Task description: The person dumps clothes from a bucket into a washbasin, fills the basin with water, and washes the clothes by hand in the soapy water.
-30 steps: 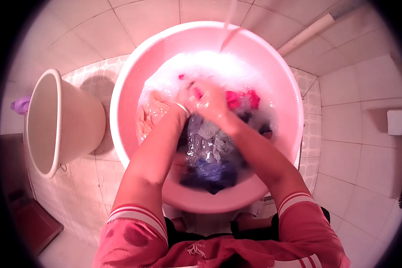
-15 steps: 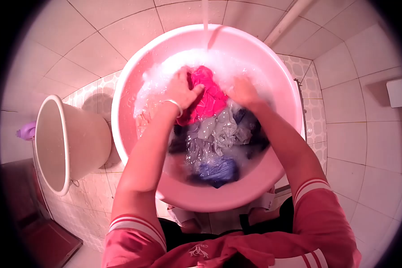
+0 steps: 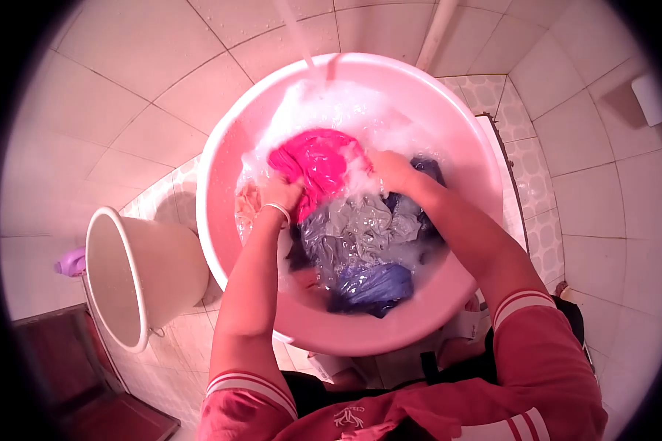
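Observation:
A large pink basin (image 3: 485,147) holds soapy water and soaked clothes. A bright pink garment (image 3: 318,158) lies in the foam between my hands. My left hand (image 3: 281,193), with a bracelet at the wrist, is closed on the garment's left edge. On the other side, my right hand (image 3: 391,172) is closed at its right edge, fingertips partly hidden by suds. Nearer to me float a grey garment (image 3: 360,224) and a blue cloth (image 3: 375,285). Dark cloth (image 3: 428,169) lies beside my right hand, and a peach-coloured cloth (image 3: 248,200) left of my left hand.
Water (image 3: 296,33) streams into the basin from above. A whitish bucket (image 3: 165,261) lies tipped on its side on the tiled floor at left, near a purple bottle (image 3: 71,262). A pipe (image 3: 438,33) runs along the tiled wall behind the basin.
The pink garment is more spread out, its top further left. My left hand has come down toward me, to its left edge. The view has shifted, with the bucket now further right and lower.

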Demonstrator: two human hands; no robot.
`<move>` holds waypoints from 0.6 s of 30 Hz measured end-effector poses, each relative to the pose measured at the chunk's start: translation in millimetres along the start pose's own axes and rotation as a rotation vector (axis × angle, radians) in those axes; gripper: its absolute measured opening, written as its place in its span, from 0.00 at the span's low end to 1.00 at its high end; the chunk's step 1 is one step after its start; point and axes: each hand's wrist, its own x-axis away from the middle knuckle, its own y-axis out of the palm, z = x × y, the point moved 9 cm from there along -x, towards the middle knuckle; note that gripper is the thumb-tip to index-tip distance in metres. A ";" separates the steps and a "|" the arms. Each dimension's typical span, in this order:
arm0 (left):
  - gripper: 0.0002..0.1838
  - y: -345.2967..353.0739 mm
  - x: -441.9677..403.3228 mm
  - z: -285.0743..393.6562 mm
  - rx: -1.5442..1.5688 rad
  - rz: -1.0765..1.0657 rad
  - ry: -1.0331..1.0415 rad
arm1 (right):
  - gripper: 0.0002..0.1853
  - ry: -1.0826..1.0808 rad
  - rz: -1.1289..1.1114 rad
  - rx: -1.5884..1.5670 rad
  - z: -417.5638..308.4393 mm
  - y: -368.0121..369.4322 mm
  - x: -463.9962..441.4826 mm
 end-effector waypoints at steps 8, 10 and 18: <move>0.09 0.0 -7.9 3.1 1.460 -0.292 -0.309 | 0.17 0.157 0.288 -0.991 47.6 -42.3 -8.1; 0.12 25.6 7.2 22.0 1.858 -0.308 -0.275 | 0.15 0.147 0.231 -1.162 0.8 -24.4 -2.2; 0.25 34.3 76.6 80.6 1.844 -0.558 -0.111 | 0.14 -0.435 0.682 -0.408 -196.2 -26.3 70.9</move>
